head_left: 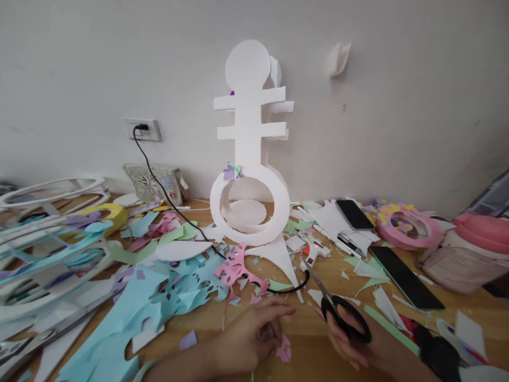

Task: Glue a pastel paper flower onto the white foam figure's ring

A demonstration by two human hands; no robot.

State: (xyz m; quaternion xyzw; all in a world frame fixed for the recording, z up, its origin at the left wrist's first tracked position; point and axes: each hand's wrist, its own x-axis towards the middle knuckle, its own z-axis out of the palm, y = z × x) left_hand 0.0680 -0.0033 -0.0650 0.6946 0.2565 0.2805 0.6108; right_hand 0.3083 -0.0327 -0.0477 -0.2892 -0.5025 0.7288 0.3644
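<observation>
My right hand (350,339) is wrapped round the black-handled scissors (342,313), whose narrow blades point up and left towards a white glue gun (317,251). My left hand (252,337) hovers low over the table with its index finger stretched out and the other fingers loosely bent. Just beside its fingertips is a small pink paper piece (283,348); no firm grip on it shows. Beyond that hand lies a pink paper offcut (234,265) full of cut-out holes. A white foam figure (248,116) with a ring-shaped base stands upright against the wall, a paper flower (232,171) on its ring.
Blue paper scraps (186,281) cover the left of the table, near large scissors (47,335) and stacked white frames (51,207). Two phones (354,214) and a pink tape ring (409,233) lie right. A black cable (159,183) runs from a wall socket (142,129).
</observation>
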